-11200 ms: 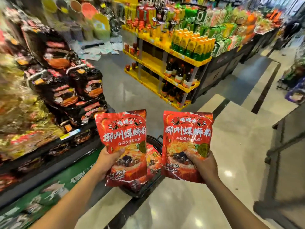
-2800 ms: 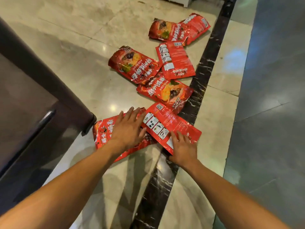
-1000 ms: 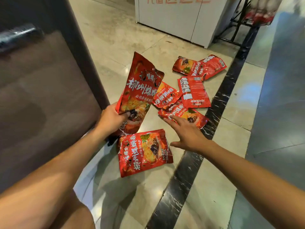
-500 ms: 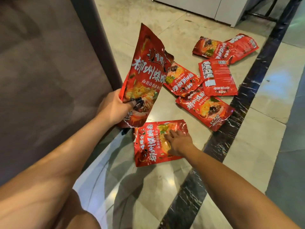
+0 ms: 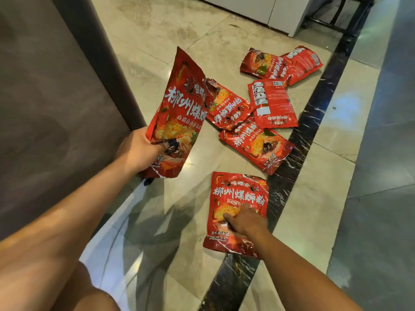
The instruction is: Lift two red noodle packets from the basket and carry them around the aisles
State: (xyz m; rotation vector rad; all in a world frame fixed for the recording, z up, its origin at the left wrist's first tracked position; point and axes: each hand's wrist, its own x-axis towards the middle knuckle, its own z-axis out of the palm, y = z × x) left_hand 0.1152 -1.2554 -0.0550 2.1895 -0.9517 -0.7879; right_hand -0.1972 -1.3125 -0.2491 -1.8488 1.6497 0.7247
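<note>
My left hand grips the lower part of a red noodle packet and holds it upright above the floor, its front facing me. My right hand grips a second red noodle packet low over the floor, front up, with the thumb on its printed face. Beyond them several more red packets lie scattered on the tiles: one face up, one face down, one partly hidden behind the held packet, and two overlapping farther off.
A dark brown panel rises close on the left. A white cabinet stands at the far end, with a black metal frame beside it. A black marble strip crosses the glossy beige floor. My knee shows at the bottom left.
My right hand has taken hold of the near packet and turned it so its text reads upright, drawing it toward me. My left hand still holds its packet up, shifted slightly right.
</note>
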